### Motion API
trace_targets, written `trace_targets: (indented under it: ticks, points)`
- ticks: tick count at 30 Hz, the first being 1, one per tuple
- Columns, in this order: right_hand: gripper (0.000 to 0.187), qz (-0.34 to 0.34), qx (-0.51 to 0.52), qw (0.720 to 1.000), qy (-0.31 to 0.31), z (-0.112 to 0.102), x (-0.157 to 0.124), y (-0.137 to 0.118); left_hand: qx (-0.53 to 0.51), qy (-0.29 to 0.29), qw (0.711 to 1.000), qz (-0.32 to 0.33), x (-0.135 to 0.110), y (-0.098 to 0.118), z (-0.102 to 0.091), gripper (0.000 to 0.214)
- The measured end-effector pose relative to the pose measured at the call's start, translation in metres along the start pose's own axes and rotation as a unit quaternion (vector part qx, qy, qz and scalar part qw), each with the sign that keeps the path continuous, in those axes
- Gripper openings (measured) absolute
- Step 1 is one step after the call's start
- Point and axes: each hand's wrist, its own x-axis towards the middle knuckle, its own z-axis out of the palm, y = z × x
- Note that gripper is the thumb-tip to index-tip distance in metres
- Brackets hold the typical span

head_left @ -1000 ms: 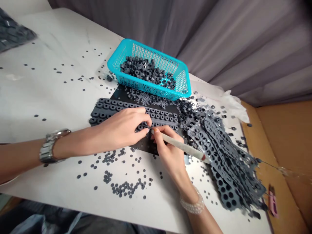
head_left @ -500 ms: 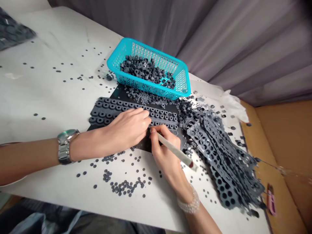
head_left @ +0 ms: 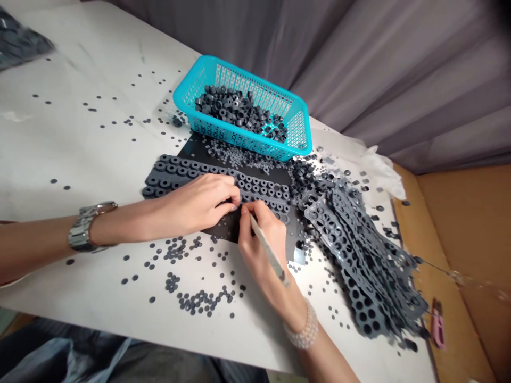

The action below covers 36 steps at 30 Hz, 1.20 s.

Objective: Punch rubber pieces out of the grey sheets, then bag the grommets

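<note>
A dark grey moulded rubber sheet [head_left: 181, 171] with rows of raised rings lies on a black mat [head_left: 223, 231]. Over its near edge rests my left hand [head_left: 199, 202], wearing a metal watch, its curled fingers and thumb closed on the sheet. The fingertips partly hide what is pinched there. Close beside it, my right hand [head_left: 263, 242] grips a slim pale stick-like tool [head_left: 268, 252] like a pen. The tool's tip is hidden at the sheet's edge, between the two hands.
Behind the sheet stands a turquoise basket [head_left: 243, 138] holding many loose black rings. A pile of perforated rubber sheets [head_left: 363, 260] lies at right, near pink-handled snips [head_left: 438, 324]. Small dark discs [head_left: 199, 302] are scattered on the white table [head_left: 99, 303]. A filled bag [head_left: 22, 40] sits far left.
Both hands have shifted slightly left, and my left thumb now shows apart from the curled fingers. The tool has tilted more upright in my right hand. The view has moved a little.
</note>
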Motion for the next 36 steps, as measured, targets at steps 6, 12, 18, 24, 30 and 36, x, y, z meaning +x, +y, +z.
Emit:
trace_targets:
  ticks: [6, 12, 18, 24, 30, 36]
  points:
    - [0.021, 0.052, 0.093, 0.994, -0.026, -0.012, 0.000, 0.004, 0.051, 0.018, 0.998, 0.023, -0.004, 0.000, 0.007, 0.022]
    - [0.022, 0.086, 0.185, 0.979, -0.018, -0.015, -0.002, 0.013, 0.075, 0.023, 0.997, 0.014, -0.006, 0.002, 0.009, 0.023]
    - [0.022, 0.063, 0.168, 0.983, -0.030, -0.015, 0.002, 0.011, 0.089, 0.029, 0.995, 0.027, -0.007, 0.006, 0.009, 0.026]
    - [0.021, 0.038, 0.133, 0.990, -0.036, -0.015, 0.005, 0.008, 0.083, 0.024, 0.996, 0.025, -0.007, 0.006, 0.010, 0.027]
    - [0.020, 0.029, 0.107, 0.993, -0.046, -0.017, 0.004, 0.004, -0.025, 0.006, 1.000, 0.012, -0.003, 0.004, -0.002, 0.022]
    - [0.021, 0.054, 0.153, 0.986, -0.037, -0.015, 0.006, 0.009, -0.232, 0.026, 0.962, -0.142, -0.018, -0.004, -0.035, 0.016]
